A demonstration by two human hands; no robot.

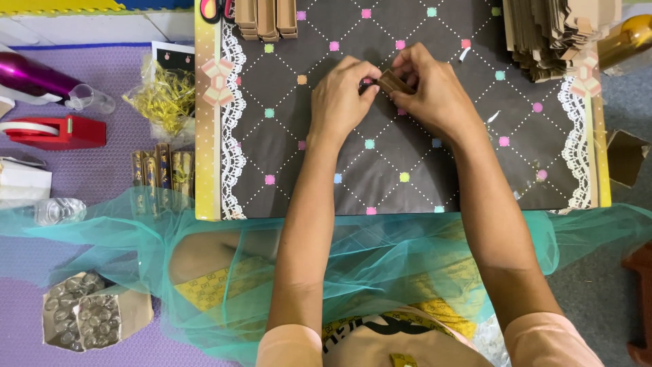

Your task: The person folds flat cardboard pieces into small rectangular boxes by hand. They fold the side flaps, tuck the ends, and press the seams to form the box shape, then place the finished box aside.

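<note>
Purple floor mat [102, 163] surrounds a low table [407, 170] that you sit at, its dark cloth crossed by dotted white diamonds with small coloured squares and edged with white lace. Your arms reach forward over a sheet of teal netting [380, 251] draped across your lap.

Your left hand [339, 98] and right hand [428, 88] meet near the middle of the far half of the table. Both are closed to a narrow pinch on one small brown box [392, 82]. The left thumb and forefinger nip its left end; the right fingers curl over its right end and cover part of it. The box is a short cardboard piece, plain tan, tilted slightly and held just above or on the cloth; you cannot tell which.

At the far edge, left of centre, stands a row of similar brown boxes [266, 19], with red-handled scissors [216, 9] just beside them. A tall stack of flat brown card [543, 37] fills the far right corner.

On the mat to your left lie a red tape dispenser [54, 130], a bag of yellow shreds [166, 98], a purple bottle [34, 76] and a few patterned boxes [163, 170]. Near your left knee sits a tray of clear beads [88, 319].
</note>
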